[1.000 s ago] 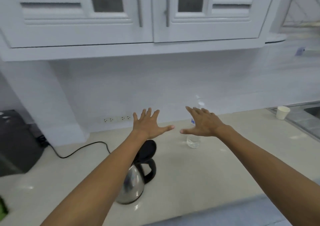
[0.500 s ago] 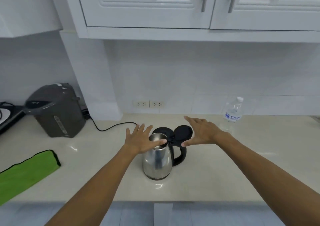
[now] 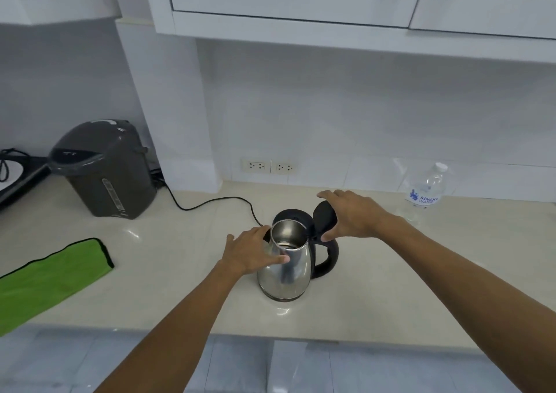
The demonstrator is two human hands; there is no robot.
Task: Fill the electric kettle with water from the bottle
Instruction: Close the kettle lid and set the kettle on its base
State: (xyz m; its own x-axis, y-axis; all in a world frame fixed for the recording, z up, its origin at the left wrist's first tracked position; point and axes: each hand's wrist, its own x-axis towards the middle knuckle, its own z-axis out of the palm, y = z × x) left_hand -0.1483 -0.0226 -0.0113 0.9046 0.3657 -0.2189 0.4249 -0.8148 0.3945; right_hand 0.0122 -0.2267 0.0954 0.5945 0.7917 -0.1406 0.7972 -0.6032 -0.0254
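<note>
The steel electric kettle [image 3: 290, 272] with a black handle stands on the cream counter [image 3: 391, 287], its mouth uncovered. Its black lid [image 3: 323, 216] is tipped up at the hinge. My left hand [image 3: 251, 252] wraps the kettle's left side, thumb across the front. My right hand [image 3: 353, 215] lies over the raised lid, with the thumb near the hinge. The clear water bottle [image 3: 427, 192], white-capped with a blue label, stands upright by the wall at the far right, apart from both hands.
A black round base [image 3: 288, 213] with a power cord [image 3: 210, 203] sits just behind the kettle. A grey hot-water dispenser [image 3: 103, 170] stands at the left, a green cloth [image 3: 51, 275] lies near the front edge, and wall sockets [image 3: 267, 166] sit behind.
The view has swung left and down onto the kettle. Both hands, spread in the air before, have come down: the left onto the kettle's body, the right onto the lid, which now stands more upright.
</note>
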